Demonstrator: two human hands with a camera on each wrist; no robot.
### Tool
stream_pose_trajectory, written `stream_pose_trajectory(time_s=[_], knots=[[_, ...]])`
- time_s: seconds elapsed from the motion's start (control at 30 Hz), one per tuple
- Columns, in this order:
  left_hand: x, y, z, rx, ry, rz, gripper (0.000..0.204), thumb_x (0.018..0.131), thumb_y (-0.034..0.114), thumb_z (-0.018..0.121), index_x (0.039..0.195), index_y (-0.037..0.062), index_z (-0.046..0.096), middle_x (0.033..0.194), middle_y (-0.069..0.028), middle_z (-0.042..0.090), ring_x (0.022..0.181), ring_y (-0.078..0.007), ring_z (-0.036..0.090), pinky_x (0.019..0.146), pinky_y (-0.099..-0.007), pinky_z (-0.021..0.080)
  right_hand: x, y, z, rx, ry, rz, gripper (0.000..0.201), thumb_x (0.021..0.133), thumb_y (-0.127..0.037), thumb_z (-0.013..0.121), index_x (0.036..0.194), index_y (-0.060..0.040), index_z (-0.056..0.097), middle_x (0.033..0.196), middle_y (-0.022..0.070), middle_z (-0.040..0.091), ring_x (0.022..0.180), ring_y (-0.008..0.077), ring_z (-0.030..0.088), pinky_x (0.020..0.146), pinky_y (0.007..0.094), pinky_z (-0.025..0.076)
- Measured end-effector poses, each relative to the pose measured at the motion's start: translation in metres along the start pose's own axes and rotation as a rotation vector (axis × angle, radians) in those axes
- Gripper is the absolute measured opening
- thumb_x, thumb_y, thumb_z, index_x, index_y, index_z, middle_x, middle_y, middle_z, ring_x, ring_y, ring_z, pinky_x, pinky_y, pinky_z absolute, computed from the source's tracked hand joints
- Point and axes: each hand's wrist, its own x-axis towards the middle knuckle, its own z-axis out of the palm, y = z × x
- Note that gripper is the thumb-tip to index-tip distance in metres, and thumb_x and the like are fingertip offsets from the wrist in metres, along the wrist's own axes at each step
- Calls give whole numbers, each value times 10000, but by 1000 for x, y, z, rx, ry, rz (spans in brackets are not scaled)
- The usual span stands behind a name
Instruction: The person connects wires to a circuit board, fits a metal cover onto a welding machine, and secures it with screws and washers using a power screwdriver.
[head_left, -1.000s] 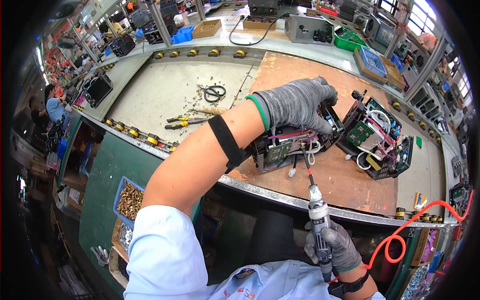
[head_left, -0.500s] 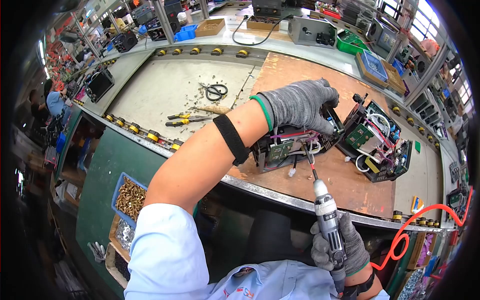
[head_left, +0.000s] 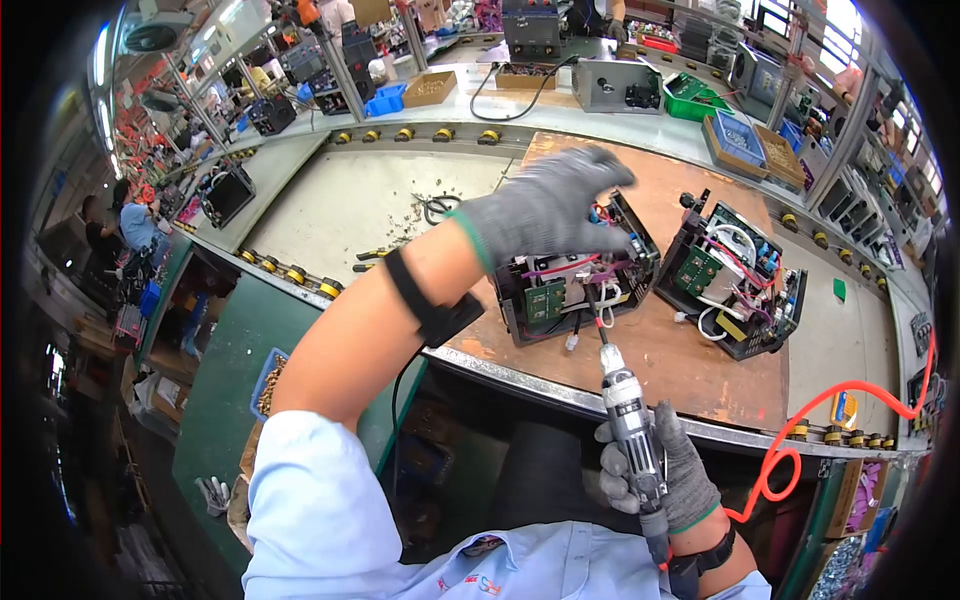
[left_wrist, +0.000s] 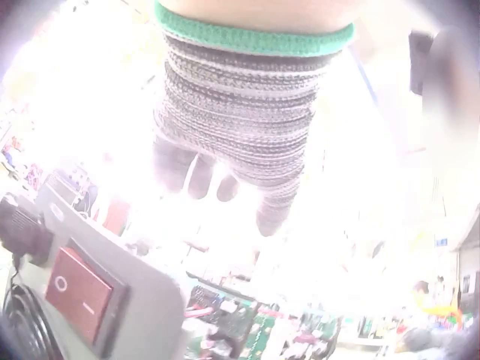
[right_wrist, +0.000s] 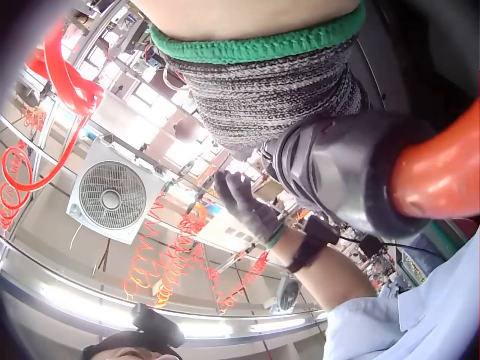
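Note:
A black chassis with a green board and wires (head_left: 545, 300) stands on the brown board (head_left: 690, 380). My gloved left hand (head_left: 545, 208), blurred, is above its back left side with fingers spread, holding nothing. In the left wrist view the left hand (left_wrist: 236, 120) hangs above a panel with a red rocker switch (left_wrist: 79, 291). The gloved right hand (head_left: 680, 475) grips a grey power screwdriver (head_left: 632, 425), its bit pointing into the front of the chassis; whether the tip touches a screw cannot be told. The right wrist view shows the tool's rear end (right_wrist: 337, 169) by the right hand (right_wrist: 262, 105).
A second open chassis (head_left: 735, 280) stands to the right. An orange air hose (head_left: 790, 425) coils at the right. Pliers (head_left: 375, 255) and black-handled scissors (head_left: 440, 207) lie at the left among scattered screws. A blue tray of screws (head_left: 268, 385) is at the lower left.
My left hand has lifted off the chassis and moved left, its fingers spreading. The screwdriver has shifted slightly left, still in the right hand. The head view has tilted up a little.

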Motion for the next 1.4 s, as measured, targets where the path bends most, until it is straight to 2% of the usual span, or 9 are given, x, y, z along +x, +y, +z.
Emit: stream_pose_trajectory(time_s=[0.13,0.33,0.47,0.7,0.8,0.83,1.0,1.2,1.4], knots=[[-71,58,-42,62,433,-408,375,874,253,768,1102,-35,694,1039,-182,721,937,-287,723,852,-380,576,3,-3,-19,74,-121,62,808,922,-703,579,1226,45,573,828,145,663,677,302,642,466,370,506],[-156,79,12,47,118,-922,400,911,362,743,1026,-20,713,808,-152,722,738,-229,716,728,-359,575,3,-3,-27,-8,-102,74,768,916,-684,604,1235,14,572,843,128,654,725,289,647,499,369,542],[-158,67,53,89,-137,-1004,540,910,462,702,1218,21,653,906,-192,741,882,-359,734,809,-456,578,5,-1,-26,54,-106,90,772,925,-692,580,1229,17,573,848,132,656,736,301,656,515,384,568],[-159,42,91,-12,-45,-904,462,915,357,682,1242,41,599,1027,-228,715,971,-426,688,876,-509,550,7,3,-25,-15,-71,30,785,935,-695,560,1249,25,559,866,145,656,731,307,652,509,383,558],[-160,38,103,154,265,-716,471,916,335,677,1256,28,572,1011,-233,711,956,-431,684,862,-514,550,11,4,-20,-15,-77,19,788,944,-697,545,1253,27,557,860,143,653,719,304,643,509,386,563],[-160,37,102,41,28,-897,459,922,308,662,1255,11,553,996,-234,716,929,-436,685,838,-513,554,12,5,-19,-4,-91,18,787,950,-697,534,1257,27,555,858,141,651,713,301,638,507,387,569],[-166,21,117,2,93,-829,501,929,353,645,1186,-67,555,878,-263,710,844,-418,707,796,-508,563,18,7,-19,78,-85,23,799,952,-707,521,1261,29,547,850,137,643,716,295,642,483,370,581],[-165,32,114,72,122,-832,416,935,295,646,1235,17,571,965,-231,726,908,-436,687,805,-535,549,13,4,-18,29,-93,-4,798,960,-696,518,1261,42,544,853,150,646,717,298,650,485,373,581],[-164,87,88,77,-141,-890,454,937,438,646,1164,45,677,901,-213,730,837,-404,712,757,-487,566,-44,10,-25,-174,-12,-78,841,938,-721,532,1270,51,557,832,156,672,684,309,650,480,354,545]])
